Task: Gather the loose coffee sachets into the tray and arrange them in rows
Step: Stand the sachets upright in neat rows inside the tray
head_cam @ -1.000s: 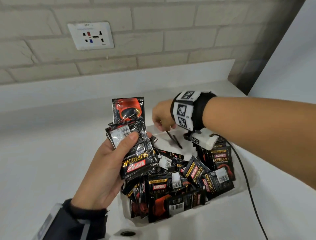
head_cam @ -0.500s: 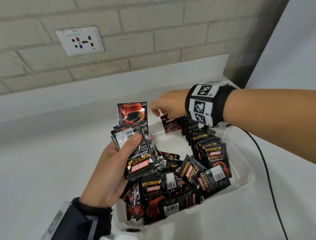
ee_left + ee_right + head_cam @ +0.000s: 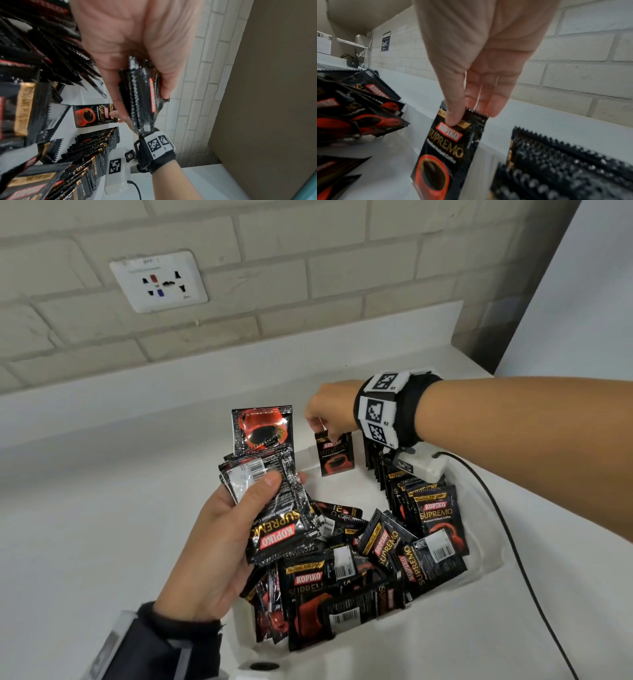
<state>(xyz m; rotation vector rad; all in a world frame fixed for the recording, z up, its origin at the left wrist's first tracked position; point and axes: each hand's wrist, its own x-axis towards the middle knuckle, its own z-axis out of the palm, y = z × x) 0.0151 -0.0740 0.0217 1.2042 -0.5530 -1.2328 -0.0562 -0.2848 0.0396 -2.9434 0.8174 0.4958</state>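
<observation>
A white tray [image 3: 346, 487] on the counter holds several black Kopiko Supremo coffee sachets. A loose heap [image 3: 342, 577] fills its near half; a row of upright sachets [image 3: 394, 484] runs along its right side. My left hand [image 3: 219, 535] grips a fanned stack of sachets [image 3: 274, 501] above the tray's left edge. My right hand [image 3: 325, 412] pinches the top edge of one sachet [image 3: 335, 455], which hangs upright over the tray's far end, left of the row [image 3: 556, 169]. The right wrist view shows thumb and fingers on that sachet [image 3: 447, 148].
A white countertop [image 3: 102, 508] surrounds the tray, backed by a pale brick wall with a power socket [image 3: 158, 282]. A black cable [image 3: 507, 542] trails from my right wrist camera across the counter. A dark wall corner [image 3: 513, 285] closes the right end.
My right hand has lifted from the tray's floor to its far end and now holds one sachet upright there. The left hand keeps its stack, almost still.
</observation>
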